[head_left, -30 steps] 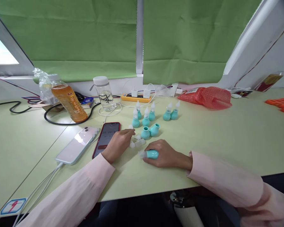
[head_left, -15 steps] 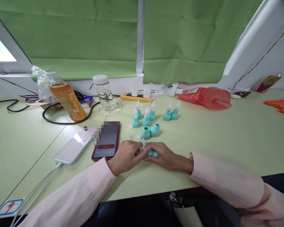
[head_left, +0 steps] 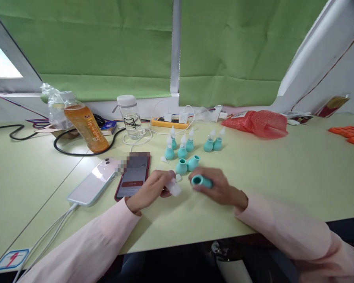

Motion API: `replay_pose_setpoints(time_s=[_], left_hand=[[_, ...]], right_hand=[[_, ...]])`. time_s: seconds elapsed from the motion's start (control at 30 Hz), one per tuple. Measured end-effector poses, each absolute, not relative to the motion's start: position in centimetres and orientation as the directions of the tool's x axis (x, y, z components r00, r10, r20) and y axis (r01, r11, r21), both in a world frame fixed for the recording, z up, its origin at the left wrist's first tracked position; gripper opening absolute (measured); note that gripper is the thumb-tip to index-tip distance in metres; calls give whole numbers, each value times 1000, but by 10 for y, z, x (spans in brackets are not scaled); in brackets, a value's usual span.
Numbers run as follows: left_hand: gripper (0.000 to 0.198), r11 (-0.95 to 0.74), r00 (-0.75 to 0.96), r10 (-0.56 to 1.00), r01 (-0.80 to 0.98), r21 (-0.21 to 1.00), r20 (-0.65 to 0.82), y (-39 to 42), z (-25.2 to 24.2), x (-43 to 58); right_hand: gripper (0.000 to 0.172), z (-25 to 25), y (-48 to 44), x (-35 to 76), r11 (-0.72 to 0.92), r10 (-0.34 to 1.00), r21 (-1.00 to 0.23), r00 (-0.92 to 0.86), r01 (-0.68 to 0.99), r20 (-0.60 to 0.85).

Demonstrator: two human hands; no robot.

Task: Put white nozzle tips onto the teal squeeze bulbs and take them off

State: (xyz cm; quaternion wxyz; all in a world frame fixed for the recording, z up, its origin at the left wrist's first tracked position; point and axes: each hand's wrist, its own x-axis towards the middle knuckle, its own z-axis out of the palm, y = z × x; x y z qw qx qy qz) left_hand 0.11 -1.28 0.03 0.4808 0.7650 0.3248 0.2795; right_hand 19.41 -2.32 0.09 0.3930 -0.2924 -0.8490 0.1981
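Observation:
My left hand (head_left: 155,184) grips a translucent nozzle tip (head_left: 174,188) that points down to the right, just in front of the phone. Closed round a teal rubber bulb (head_left: 203,181) is my right hand (head_left: 216,184); the bulb's open mouth faces left toward the nozzle, with a gap between them. Behind the hands, one teal bulb (head_left: 181,166) without a tip stands upright and another open bulb (head_left: 193,162) leans beside it. Farther back stand several bulbs with clear tips fitted, such as one nasal aspirator (head_left: 169,148). A small translucent piece (head_left: 178,177) lies near my left fingers.
At left lie a red-cased phone (head_left: 132,177) and a pale phone (head_left: 91,181) on a charging cable. Behind them stand an orange drink bottle (head_left: 87,127) and a clear water bottle (head_left: 131,118). A yellow power strip (head_left: 169,123) and red bubble wrap (head_left: 256,124) lie at the back.
My hands were together around the bulb and a clear part. Now they have moved apart, the nozzle tip in my left and the open bulb in my right.

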Motion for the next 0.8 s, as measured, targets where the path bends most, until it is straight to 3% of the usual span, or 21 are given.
replay_pose_setpoints(time_s=[0.07, 0.13, 0.2, 0.27, 0.4, 0.63, 0.73, 0.8], left_hand=[[37, -579, 669, 718, 420, 699, 194, -14, 0, 1], [32, -739, 722, 657, 558, 377, 219, -14, -4, 3], [29, -779, 761, 627, 614, 127, 166, -13, -11, 5], [26, -766, 762, 639, 642, -3, 105, -10, -17, 7], [25, -694, 702, 706, 712, -107, 93, -6, -21, 7], [28, -631, 639, 756, 769, -105, 140, -10, -20, 6], [25, -608, 615, 778, 788, -98, 128, -10, -19, 6], [24, -589, 597, 794, 802, -97, 112, -10, -19, 7]], right_hand=[[20, 6, -8, 208, 663, 749, -666, -289, 343, 596], [21, 7, 10, 223, 601, 796, -742, -141, 295, 588], [23, 3, 28, 237, 548, 833, -790, -93, 275, 546], [23, -5, 42, 247, 474, 876, -818, -80, 325, 476], [23, -27, 56, 250, 380, 913, -820, -34, 429, 406], [25, -50, 59, 237, 374, 927, -867, -134, 328, 349], [26, -50, 54, 234, 382, 924, -829, -168, 410, 343], [28, -46, 49, 233, 442, 894, -761, -162, 475, 419]])
